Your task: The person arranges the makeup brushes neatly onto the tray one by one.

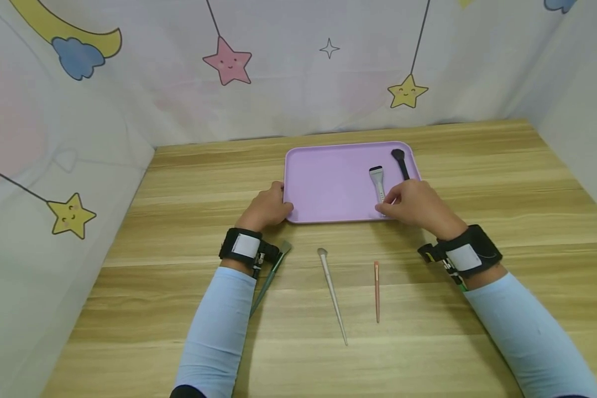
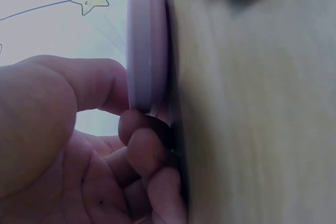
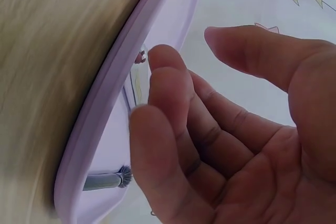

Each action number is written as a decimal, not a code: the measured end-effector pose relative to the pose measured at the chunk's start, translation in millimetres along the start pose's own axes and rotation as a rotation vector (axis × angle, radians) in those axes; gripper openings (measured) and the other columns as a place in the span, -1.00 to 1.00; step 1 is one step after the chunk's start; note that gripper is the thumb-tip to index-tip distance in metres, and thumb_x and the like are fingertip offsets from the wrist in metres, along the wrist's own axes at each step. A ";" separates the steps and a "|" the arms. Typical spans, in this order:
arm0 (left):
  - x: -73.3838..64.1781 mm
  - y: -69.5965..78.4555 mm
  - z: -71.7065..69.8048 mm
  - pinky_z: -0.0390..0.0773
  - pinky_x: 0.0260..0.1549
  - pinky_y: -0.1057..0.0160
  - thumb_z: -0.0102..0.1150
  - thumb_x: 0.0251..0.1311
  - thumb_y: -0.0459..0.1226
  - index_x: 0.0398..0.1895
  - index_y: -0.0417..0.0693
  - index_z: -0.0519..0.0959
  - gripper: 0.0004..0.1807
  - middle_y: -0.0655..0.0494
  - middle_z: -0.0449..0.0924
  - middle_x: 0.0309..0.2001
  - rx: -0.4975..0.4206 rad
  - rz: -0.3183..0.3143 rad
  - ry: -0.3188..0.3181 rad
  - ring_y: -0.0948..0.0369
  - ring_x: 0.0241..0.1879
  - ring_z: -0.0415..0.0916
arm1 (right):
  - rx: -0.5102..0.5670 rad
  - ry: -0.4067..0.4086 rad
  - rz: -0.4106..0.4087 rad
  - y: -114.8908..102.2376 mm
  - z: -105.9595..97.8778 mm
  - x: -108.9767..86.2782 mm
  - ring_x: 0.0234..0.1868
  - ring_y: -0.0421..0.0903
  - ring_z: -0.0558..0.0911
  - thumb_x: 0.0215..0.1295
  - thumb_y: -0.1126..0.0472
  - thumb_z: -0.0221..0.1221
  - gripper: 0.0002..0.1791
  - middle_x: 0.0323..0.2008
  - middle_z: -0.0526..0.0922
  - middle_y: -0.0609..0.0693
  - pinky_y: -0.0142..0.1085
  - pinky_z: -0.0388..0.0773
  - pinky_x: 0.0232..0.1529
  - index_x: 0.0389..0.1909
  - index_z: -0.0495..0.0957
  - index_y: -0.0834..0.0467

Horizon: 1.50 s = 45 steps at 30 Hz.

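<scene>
My left hand (image 1: 267, 207) grips the left front corner of a lilac tray (image 1: 328, 185), thumb over the rim and fingers curled at its underside. Inside the tray at the right lies a flat silver-grey makeup brush (image 1: 377, 177) with a short dark tip. Beside it is a black makeup brush (image 1: 399, 158), its lower part hidden by my right hand (image 1: 412, 203). That hand is over the tray's right front corner, fingertips at the grey brush's handle end. In the right wrist view the thumb stands apart from the loosely bent fingers, with nothing between them.
On the wooden table (image 1: 179, 309) in front of the tray lie a green-handled brush (image 1: 270, 279), partly behind my left forearm, a long pale brush (image 1: 333, 290) and a short pink-brown brush (image 1: 377, 293). A patterned white curtain (image 1: 298, 99) stands behind the table.
</scene>
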<state>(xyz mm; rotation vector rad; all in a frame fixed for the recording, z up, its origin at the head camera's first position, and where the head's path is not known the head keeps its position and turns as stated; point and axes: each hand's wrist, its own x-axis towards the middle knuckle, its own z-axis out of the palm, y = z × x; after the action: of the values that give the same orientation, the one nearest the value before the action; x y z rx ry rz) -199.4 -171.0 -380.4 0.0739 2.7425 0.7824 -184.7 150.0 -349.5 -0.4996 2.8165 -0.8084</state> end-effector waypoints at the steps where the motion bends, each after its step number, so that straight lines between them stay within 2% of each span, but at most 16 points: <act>1: 0.0 -0.1 0.0 0.43 -0.15 0.10 -0.02 0.33 -0.23 0.50 -0.33 0.10 -0.29 -0.27 0.45 0.16 0.002 0.000 -0.002 -0.04 -0.10 0.46 | 0.004 -0.006 0.005 -0.5 0.4 -0.6 -0.50 -0.05 0.48 0.27 0.10 0.33 -0.70 -0.58 0.58 -0.02 -0.22 0.35 -0.48 -0.35 0.73 0.32; 10: -0.8 0.4 0.2 0.43 -0.09 0.08 -0.02 0.35 -0.22 0.50 -0.32 0.10 -0.29 -0.27 0.44 0.21 0.010 -0.008 -0.004 -0.04 -0.05 0.45 | -0.013 -0.022 -0.035 -2.4 2.7 -6.0 -0.55 -0.07 0.45 0.23 0.12 0.36 -0.71 -0.62 0.55 -0.03 -0.23 0.32 -0.50 -0.39 0.73 0.33; 20: 1.4 -1.3 2.7 0.43 -0.11 0.09 -0.02 0.34 -0.21 0.51 -0.31 0.10 -0.28 -0.26 0.44 0.22 0.015 -0.006 0.001 -0.04 -0.06 0.45 | 0.007 -0.061 -0.040 -7.1 3.4 -12.3 -0.58 -0.10 0.47 0.24 0.12 0.36 -0.73 -0.64 0.54 -0.06 -0.24 0.39 -0.54 -0.40 0.74 0.29; 29: 0.4 0.6 0.3 0.40 -0.24 0.13 -0.02 0.33 -0.22 0.51 -0.32 0.10 -0.28 -0.24 0.46 0.12 0.000 -0.006 0.006 -0.03 -0.17 0.46 | 0.015 -0.120 -0.023 -9.4 2.3 -18.2 -0.60 -0.12 0.43 0.27 0.17 0.30 -0.78 -0.66 0.50 -0.08 -0.25 0.36 -0.55 -0.41 0.73 0.27; 38: 0.6 0.3 -0.1 0.40 -0.21 0.12 -0.01 0.33 -0.22 0.51 -0.32 0.10 -0.28 -0.24 0.46 0.13 -0.007 -0.013 0.001 -0.04 -0.14 0.46 | -0.010 -0.163 -0.046 -13.1 4.5 -22.8 -0.58 -0.12 0.48 0.24 0.20 0.27 -0.81 -0.61 0.54 -0.07 -0.24 0.42 -0.51 -0.41 0.72 0.25; 45: -0.4 1.8 -2.1 0.40 -0.20 0.12 -0.02 0.33 -0.22 0.51 -0.33 0.09 -0.27 -0.25 0.45 0.14 -0.010 -0.007 -0.006 -0.04 -0.13 0.46 | -0.017 -0.200 -0.077 -16.7 4.7 -26.3 -0.62 -0.14 0.45 0.23 0.21 0.23 -0.82 -0.65 0.49 -0.08 -0.26 0.39 -0.53 -0.47 0.70 0.23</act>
<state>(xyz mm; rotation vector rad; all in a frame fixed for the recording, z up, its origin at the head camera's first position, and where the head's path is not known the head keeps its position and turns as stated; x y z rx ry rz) -199.6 -170.6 -377.7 0.0639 2.7313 0.7929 -154.6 144.0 -342.6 -0.6561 2.6370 -0.7053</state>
